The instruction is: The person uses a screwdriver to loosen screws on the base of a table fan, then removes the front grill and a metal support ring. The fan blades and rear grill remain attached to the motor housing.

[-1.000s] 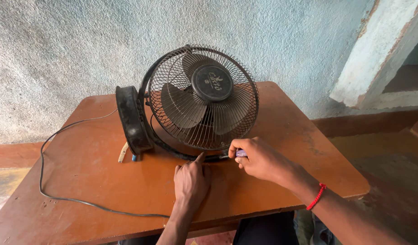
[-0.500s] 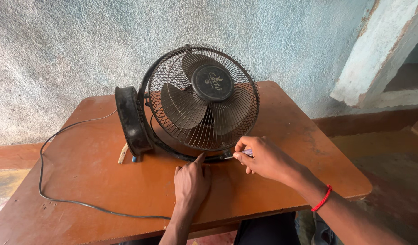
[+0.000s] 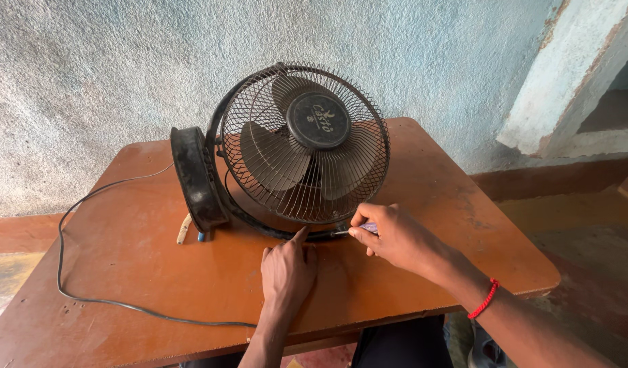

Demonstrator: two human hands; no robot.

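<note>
At the middle of the brown wooden table, a dark table fan stands tilted, its wire guard facing the camera and its round base turned up on edge at the left. The left hand lies flat on the tabletop, fingers loose and holding nothing, its index finger stretched to touch the black bracket at the near bottom rim of the guard. The right hand pinches a small screwdriver with a pale purple handle between thumb and fingertips. The tool's long axis runs nearly level, left to right, its metal tip pointing left at the bottom of the guard, just beside the left index finger. The fan rim lies to the left and slightly far of the right hand's grip; both hands are close to that point, the left one touching it. A round black hub badge with pale lettering sits at the centre of the guard. A black power cord loops across the left of the table. A red thread band circles the right wrist.
</note>
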